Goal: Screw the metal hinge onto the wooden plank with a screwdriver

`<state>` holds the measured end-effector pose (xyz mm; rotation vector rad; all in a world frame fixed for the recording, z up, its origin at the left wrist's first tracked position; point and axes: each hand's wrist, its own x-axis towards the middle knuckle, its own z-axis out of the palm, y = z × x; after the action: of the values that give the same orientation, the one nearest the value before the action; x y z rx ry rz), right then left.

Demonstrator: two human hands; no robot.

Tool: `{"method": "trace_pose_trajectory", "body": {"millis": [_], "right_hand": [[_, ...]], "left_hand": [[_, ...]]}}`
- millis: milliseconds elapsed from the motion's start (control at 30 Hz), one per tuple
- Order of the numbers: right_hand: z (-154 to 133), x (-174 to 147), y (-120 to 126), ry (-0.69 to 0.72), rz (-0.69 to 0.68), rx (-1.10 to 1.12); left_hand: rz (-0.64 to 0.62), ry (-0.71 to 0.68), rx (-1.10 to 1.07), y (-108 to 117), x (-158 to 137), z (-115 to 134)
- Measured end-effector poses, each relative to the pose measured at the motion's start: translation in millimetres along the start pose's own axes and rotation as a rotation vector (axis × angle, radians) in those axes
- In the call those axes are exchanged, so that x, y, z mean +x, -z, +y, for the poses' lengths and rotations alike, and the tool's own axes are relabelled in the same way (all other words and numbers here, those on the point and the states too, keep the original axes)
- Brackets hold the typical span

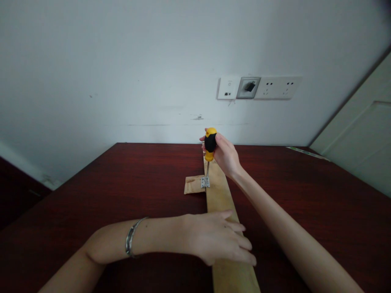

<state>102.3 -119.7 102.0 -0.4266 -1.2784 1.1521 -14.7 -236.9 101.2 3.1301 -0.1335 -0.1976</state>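
My right hand point(227, 154) is closed around the yellow and black handle of a screwdriver point(210, 142). The screwdriver stands nearly upright, its tip down at a small metal hinge point(205, 182). This hinge spans the joint between a long wooden board point(220, 191) and a short wood piece point(193, 185) to its left. Closer to me, my left hand point(224, 240) lies flat across the long board with its fingers spread over the right edge. Whether a screw sits under the tip is too small to tell.
The board rests on a dark red wooden table point(146, 179), whose far edge meets a white wall point(152, 61). Wall sockets point(276, 88) and a black plug point(249, 86) sit above the table. A pale panelled door point(366, 126) stands at the right.
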Motion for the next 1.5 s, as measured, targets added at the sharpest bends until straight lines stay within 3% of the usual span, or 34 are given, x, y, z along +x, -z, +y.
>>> {"method": "trace_pose_trajectory", "body": {"millis": [333, 567, 833, 1100, 1300, 1500], "right_hand": [[1.6, 2.2, 4.0, 0.057, 0.106, -0.079], [2.4, 1.7, 5.6, 0.004, 0.038, -0.086], [6.3, 3.1, 7.3, 0.110, 0.102, -0.124], [2.4, 1.5, 3.4, 0.108, 0.123, -0.182], [-2.9, 0.4, 2.8, 0.033, 0.016, -0.105], [0.2, 1.9, 0.6, 0.130, 0.103, -0.147]], "left_hand": [[-0.016, -0.008, 0.005, 1.4, 1.4, -0.7], [-0.003, 0.002, -0.006, -0.3, -0.4, -0.6], [-0.032, 0.015, -0.041, 1.4, -0.1, -0.1], [0.017, -0.007, -0.046, -5.0, 1.4, -1.9], [0.053, -0.012, -0.031, -4.7, -0.6, -2.1], [0.053, -0.018, -0.035, -3.6, -0.7, -2.5]]}}
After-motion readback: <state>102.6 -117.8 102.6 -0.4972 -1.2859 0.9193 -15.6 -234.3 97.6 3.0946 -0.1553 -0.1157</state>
